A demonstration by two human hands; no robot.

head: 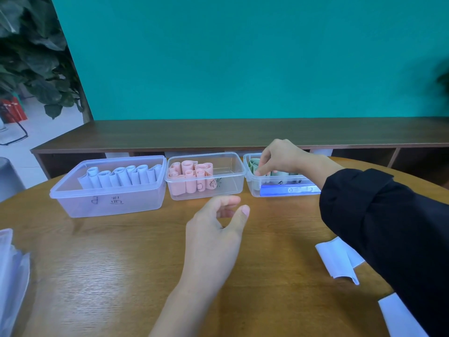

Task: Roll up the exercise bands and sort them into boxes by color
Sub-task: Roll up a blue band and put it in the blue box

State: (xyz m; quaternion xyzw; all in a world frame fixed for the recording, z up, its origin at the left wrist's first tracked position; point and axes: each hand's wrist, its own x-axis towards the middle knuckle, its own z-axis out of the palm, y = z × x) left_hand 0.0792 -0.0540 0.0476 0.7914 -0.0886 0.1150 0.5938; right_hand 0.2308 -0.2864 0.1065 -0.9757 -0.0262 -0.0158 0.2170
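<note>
Right hand: your right hand reaches into the clear plastic box at right, fingertips pinching a rolled pale green band.
Left hand: your left hand hovers loose and empty above the round wooden table.
Next band: the flat pale blue band lies near your right elbow, long axis slanting away.
Hidden: your sleeve covers part of it.

Three boxes abreast on table

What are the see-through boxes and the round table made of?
The boxes look like clear, slightly frosted plastic: you can see the rolled bands through their walls. The table looks like wood or a wood-look top, with brown grain lines and a soft shine.
</note>
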